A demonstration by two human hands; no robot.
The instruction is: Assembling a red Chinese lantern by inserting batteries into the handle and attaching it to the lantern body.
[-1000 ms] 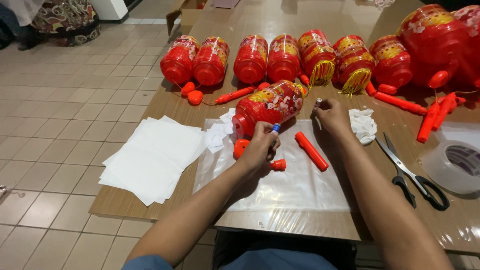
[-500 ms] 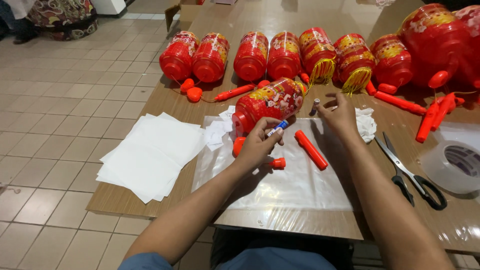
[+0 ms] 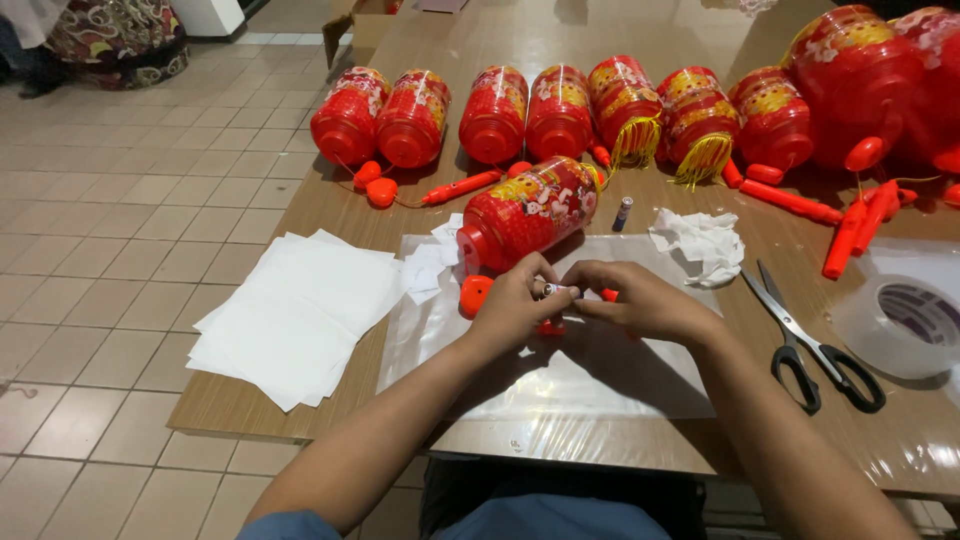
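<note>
We take the clear plastic sheet (image 3: 560,380) spread on the wooden table (image 3: 250,410) as our landmark. Over its middle our left hand (image 3: 515,305) and right hand (image 3: 640,300) meet, fingertips pinched together on a small silvery cylinder (image 3: 552,290); both hands are closed in a fine grasp on it. A red stick handle (image 3: 608,295) peeks out just beneath the right fingers, and an orange cap (image 3: 475,293) lies on the sheet just left of our left hand.

At the sheet's far edge a red cylindrical lantern (image 3: 530,210) lies on its side, its open end towards us; what is inside we cannot tell. Small torn white paper scraps (image 3: 430,265) sit by its near end. A small battery (image 3: 624,212) stands just beyond the sheet, beside the lantern.

Left of the sheet rests a stack of white paper (image 3: 300,315). Right of it we see a crumpled tissue (image 3: 700,245), black-handled scissors (image 3: 810,340) and a roll of clear tape (image 3: 900,325). Well beyond the sheet a row of red lanterns (image 3: 560,115) lies side by side, with loose red stick handles (image 3: 790,200) scattered near them.
</note>
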